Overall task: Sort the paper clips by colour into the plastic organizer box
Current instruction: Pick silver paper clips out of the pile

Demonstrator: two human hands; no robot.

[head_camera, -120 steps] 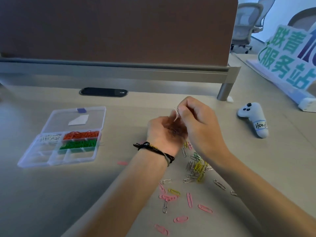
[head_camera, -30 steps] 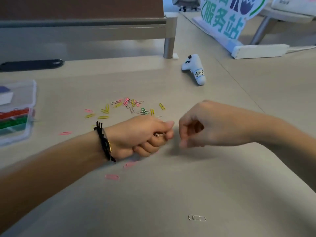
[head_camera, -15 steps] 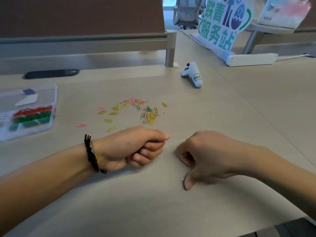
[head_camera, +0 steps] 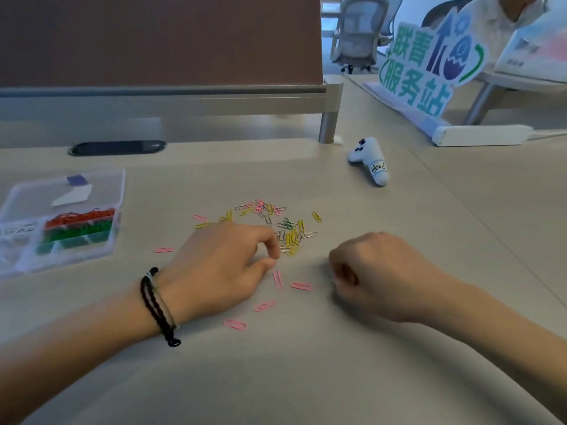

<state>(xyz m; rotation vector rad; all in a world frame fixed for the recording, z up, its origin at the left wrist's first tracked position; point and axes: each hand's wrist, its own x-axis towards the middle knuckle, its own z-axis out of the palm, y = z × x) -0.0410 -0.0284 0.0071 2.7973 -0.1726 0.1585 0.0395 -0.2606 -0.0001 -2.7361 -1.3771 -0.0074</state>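
hands rest beside scattered paper clips.

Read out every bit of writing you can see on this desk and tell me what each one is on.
"联青服务站": large green characters on the standing sign at the far right of the desk.
"H006": handwritten on a label round the handle of the white controller; the first character is uncertain.
Print on the tilted card behind the sign: too blurred to read.
The white label on the organizer box lid: no text can be made out.
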